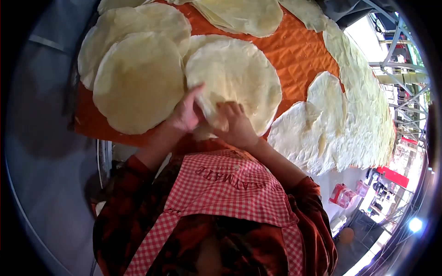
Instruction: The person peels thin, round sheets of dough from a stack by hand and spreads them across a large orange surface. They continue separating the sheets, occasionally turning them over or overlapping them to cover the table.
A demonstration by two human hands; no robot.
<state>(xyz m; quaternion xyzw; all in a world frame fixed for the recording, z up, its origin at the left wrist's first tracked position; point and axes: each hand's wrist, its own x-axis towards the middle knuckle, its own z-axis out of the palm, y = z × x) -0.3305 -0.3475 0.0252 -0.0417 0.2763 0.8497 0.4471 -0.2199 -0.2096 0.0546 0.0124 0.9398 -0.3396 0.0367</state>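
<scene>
A pale, round, thin flatbread [239, 69] lies in front of me on an orange quilted cloth, partly over another round. At its near left edge is my left hand [188, 112], one digit stretched up along the rim and the others partly hidden; it seems to grip the edge. My right hand [235, 124] is on the near part of the same flatbread, its fingers bent and closed on the sheet, which puckers there. The right thumb is hidden. Left of my hands rests another round flatbread [138, 83], overlapping others beneath it.
The orange cloth [294, 50] covers the work surface. More flatbreads [244, 16] are stacked at the far side, and overlapping sheets [354, 110] spread along the right. A red checked apron [221, 188] covers my front. Metal framework [405, 87] stands at the far right.
</scene>
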